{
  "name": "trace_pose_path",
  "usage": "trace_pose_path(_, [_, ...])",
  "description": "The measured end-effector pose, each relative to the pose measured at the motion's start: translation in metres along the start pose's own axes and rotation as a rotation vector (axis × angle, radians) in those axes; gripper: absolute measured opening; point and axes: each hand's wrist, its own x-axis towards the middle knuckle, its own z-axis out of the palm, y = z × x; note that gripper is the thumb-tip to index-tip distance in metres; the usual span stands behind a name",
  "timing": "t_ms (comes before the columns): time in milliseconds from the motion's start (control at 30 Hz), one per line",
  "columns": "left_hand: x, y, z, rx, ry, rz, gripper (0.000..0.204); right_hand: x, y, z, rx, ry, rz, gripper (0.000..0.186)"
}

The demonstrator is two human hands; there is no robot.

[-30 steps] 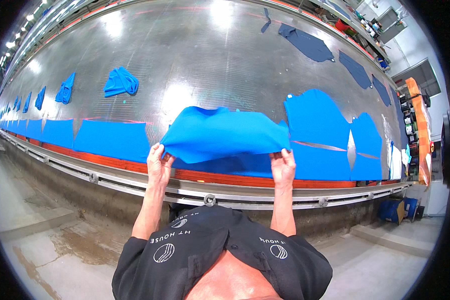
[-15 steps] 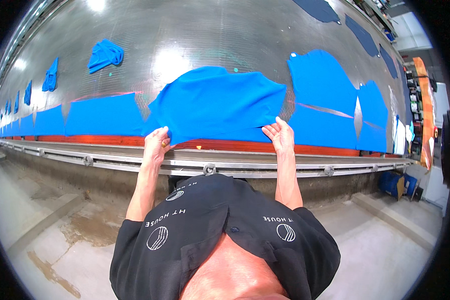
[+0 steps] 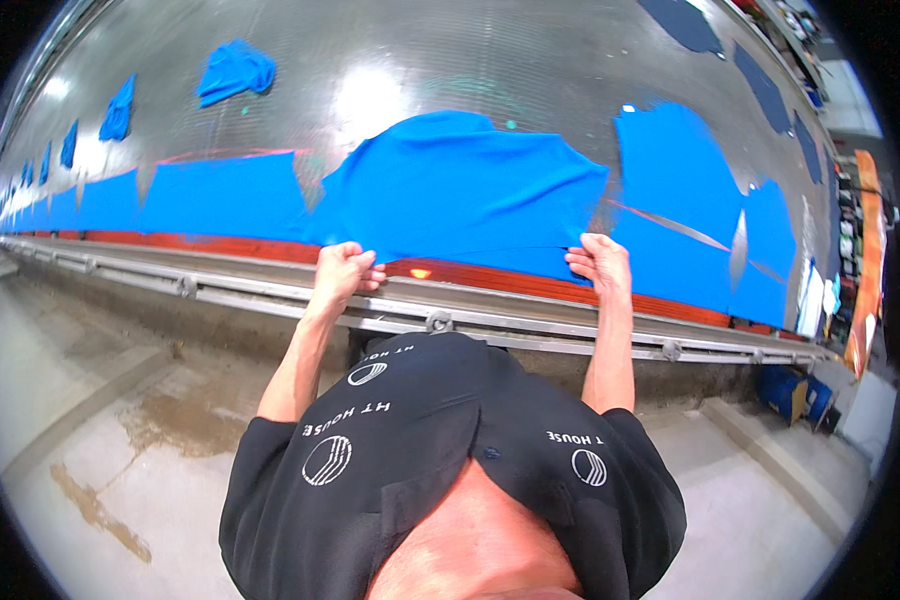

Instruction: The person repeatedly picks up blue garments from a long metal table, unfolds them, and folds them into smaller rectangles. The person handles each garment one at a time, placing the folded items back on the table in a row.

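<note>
A cut piece of bright blue fabric [image 3: 460, 190] lies slightly wrinkled on the dark table in front of me, its curved edge on the far side. My left hand [image 3: 347, 273] pinches its near left corner at the table's front edge. At the near right corner, my right hand [image 3: 601, 264] grips the same piece, fingers closed. Beneath its near edge shows more blue fabric lying flat, partly hidden. To the left is a flat blue panel [image 3: 225, 195]; to the right lies another blue piece [image 3: 670, 160] with a rounded far end.
The long dark table [image 3: 530, 60] carries crumpled blue pieces [image 3: 235, 73] and dark navy pieces [image 3: 682, 24] farther back. A metal rail [image 3: 510, 327] runs along its front, below a red strip [image 3: 490, 281]. Blue containers [image 3: 795, 392] stand on the floor at right.
The view has shifted and tilted, so the table contents appear moved and rotated. Both hands keep hold of the fabric's near corners; the piece looks slightly straighter along its near edge.
</note>
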Motion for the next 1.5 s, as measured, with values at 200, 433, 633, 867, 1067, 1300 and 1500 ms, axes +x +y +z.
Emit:
trace_pose_path(200, [-0.002,0.005,-0.006,0.095,0.002,-0.062,0.012,0.000,0.002,-0.005,-0.050,-0.018,-0.003,0.016])
trace_pose_path(433, [-0.004,0.012,-0.014,0.153,-0.039,-0.115,0.014,-0.009,-0.005,-0.006,-0.076,-0.047,-0.001,0.017])
trace_pose_path(633, [-0.007,0.043,-0.029,-0.035,-0.060,-0.031,0.017,-0.030,-0.027,-0.021,0.156,-0.121,-0.122,0.012])
trace_pose_path(867, [0.070,0.153,-0.024,-0.094,-0.274,0.259,0.027,0.052,-0.108,0.004,0.264,-0.385,-0.293,0.012])
trace_pose_path(1067, [0.120,0.277,-0.012,-0.229,-0.324,0.535,0.029,0.095,-0.220,0.048,0.367,-0.390,-0.593,0.014])
trace_pose_path(1300, [0.118,0.281,-0.014,-0.177,-0.302,0.663,0.028,0.077,-0.223,0.051,0.376,-0.358,-0.743,0.010])
trace_pose_path(1500, [0.155,0.219,-0.011,-0.133,-0.246,0.357,0.027,0.099,-0.147,0.045,0.352,-0.265,-0.505,0.010])
